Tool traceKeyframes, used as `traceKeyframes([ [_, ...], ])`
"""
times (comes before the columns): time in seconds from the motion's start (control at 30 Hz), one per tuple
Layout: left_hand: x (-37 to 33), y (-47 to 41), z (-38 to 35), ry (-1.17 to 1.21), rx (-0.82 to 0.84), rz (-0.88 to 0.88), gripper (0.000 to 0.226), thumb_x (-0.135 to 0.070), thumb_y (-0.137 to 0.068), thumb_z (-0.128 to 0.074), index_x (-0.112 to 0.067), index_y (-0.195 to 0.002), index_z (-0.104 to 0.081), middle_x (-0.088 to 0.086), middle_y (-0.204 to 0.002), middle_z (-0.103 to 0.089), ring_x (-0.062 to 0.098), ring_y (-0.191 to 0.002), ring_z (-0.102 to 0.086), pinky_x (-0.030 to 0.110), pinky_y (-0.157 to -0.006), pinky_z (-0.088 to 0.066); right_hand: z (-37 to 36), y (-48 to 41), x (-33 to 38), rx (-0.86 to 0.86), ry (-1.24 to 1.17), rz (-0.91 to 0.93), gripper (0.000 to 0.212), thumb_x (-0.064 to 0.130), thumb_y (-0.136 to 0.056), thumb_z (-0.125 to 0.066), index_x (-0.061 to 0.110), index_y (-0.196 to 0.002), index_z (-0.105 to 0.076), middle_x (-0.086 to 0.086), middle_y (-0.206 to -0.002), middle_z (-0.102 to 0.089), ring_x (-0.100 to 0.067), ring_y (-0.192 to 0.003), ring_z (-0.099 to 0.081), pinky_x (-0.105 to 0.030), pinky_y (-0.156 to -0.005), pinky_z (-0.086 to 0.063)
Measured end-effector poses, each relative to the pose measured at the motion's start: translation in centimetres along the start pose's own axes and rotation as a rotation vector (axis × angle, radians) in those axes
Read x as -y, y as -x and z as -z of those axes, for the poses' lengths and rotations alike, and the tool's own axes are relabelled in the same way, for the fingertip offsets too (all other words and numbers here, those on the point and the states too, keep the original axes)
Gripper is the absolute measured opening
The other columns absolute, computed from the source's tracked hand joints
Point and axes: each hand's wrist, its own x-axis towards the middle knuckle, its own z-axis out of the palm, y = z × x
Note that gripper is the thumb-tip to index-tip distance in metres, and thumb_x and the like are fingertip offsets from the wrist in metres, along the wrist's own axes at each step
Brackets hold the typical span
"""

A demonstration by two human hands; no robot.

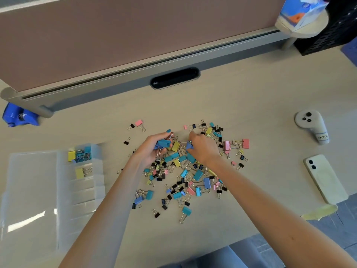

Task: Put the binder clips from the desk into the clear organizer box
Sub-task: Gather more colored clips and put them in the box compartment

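A scattered pile of coloured binder clips (190, 176) covers the middle of the desk: teal, yellow, pink, blue and small black ones. My left hand (152, 147) hovers over the pile's far left part and grips a bunch of blue binder clips (162, 143). My right hand (202, 147) is beside it and pinches one blue clip (189, 145). The clear organizer box (85, 182) lies open on the left. Its far compartment holds several blue, teal and yellow clips (80, 154), and the one behind it holds a single yellow clip (79, 173).
The organizer's clear lid (29, 190) lies flat at the left. A white phone (324, 178) and a white controller (312, 125) rest on the right. A blue object (19, 117) is at the far left. A cable slot (174, 78) and partition wall run along the back.
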Motion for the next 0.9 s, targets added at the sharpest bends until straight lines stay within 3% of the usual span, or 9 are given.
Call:
traceKeyframes([
  [0.17, 0.3, 0.0, 0.6, 0.052, 0.031, -0.032, 0.021, -0.019, -0.095, -0.056, -0.007, -0.103, -0.07, 0.002, -0.08, -0.059, 0.008, -0.066, -0.055, 0.015, -0.043, -0.046, -0.7, 0.2, -0.2, 0.006, 0.023, 0.004, 0.031, 0.023, -0.092, -0.057, 0.006, -0.116, -0.047, -0.011, -0.106, -0.061, -0.031, -0.089, -0.064, -0.031, -0.06, -0.042],
  [0.33, 0.3, 0.4, 0.8, -0.081, -0.061, -0.092, 0.018, -0.02, -0.094, -0.058, -0.011, -0.1, -0.073, 0.002, -0.088, -0.062, 0.009, -0.067, -0.053, 0.017, -0.046, -0.039, -0.6, 0.7, -0.2, -0.094, -0.072, 0.006, 0.025, 0.024, -0.094, -0.055, 0.008, -0.111, -0.05, -0.008, -0.099, -0.062, -0.025, -0.08, -0.063, -0.03, -0.059, -0.048],
  [0.5, -0.6, 1.5, 1.2, -0.118, -0.145, -0.124, 0.019, -0.016, -0.091, -0.062, -0.007, -0.106, -0.07, 0.003, -0.089, -0.069, 0.006, -0.062, -0.058, 0.017, -0.047, -0.04, 0.0, 1.5, 0.9, -0.188, -0.026, 0.012, 0.031, 0.03, -0.096, -0.054, 0.008, -0.116, -0.047, -0.007, -0.103, -0.059, -0.023, -0.075, -0.063, -0.027, -0.053, -0.041],
  [0.63, -0.9, 2.2, 2.1, -0.176, -0.169, -0.127, 0.025, -0.016, -0.087, -0.067, -0.006, -0.11, -0.069, 0.01, -0.095, -0.072, 0.016, -0.078, -0.064, 0.025, -0.062, -0.048, 0.2, 2.1, 1.8, -0.244, -0.07, 0.026, 0.031, 0.031, -0.094, -0.056, 0.009, -0.115, -0.048, -0.005, -0.101, -0.06, -0.022, -0.072, -0.063, -0.028, -0.052, -0.044],
  [0.77, -1.1, 3.3, 3.1, -0.165, -0.212, -0.139, 0.021, -0.017, -0.083, -0.072, -0.007, -0.101, -0.072, 0.016, -0.101, -0.071, 0.025, -0.092, -0.065, 0.04, -0.083, -0.053, 0.3, 2.4, 3.6, -0.264, -0.153, 0.053, 0.033, 0.031, -0.092, -0.06, 0.012, -0.116, -0.05, -0.006, -0.109, -0.062, -0.023, -0.073, -0.065, -0.036, -0.057, -0.054],
  [0.9, -1.3, 5.4, 4.6, -0.2, -0.239, -0.195, 0.005, -0.014, -0.084, -0.07, -0.013, -0.088, -0.073, 0.01, -0.086, -0.071, 0.02, -0.08, -0.064, 0.035, -0.073, -0.052, 0.3, 2.8, 6.4, -0.273, -0.182, 0.095, 0.03, 0.031, -0.091, -0.061, 0.012, -0.113, -0.052, -0.003, -0.103, -0.062, -0.021, -0.068, -0.062, -0.028, -0.051, -0.043],
])
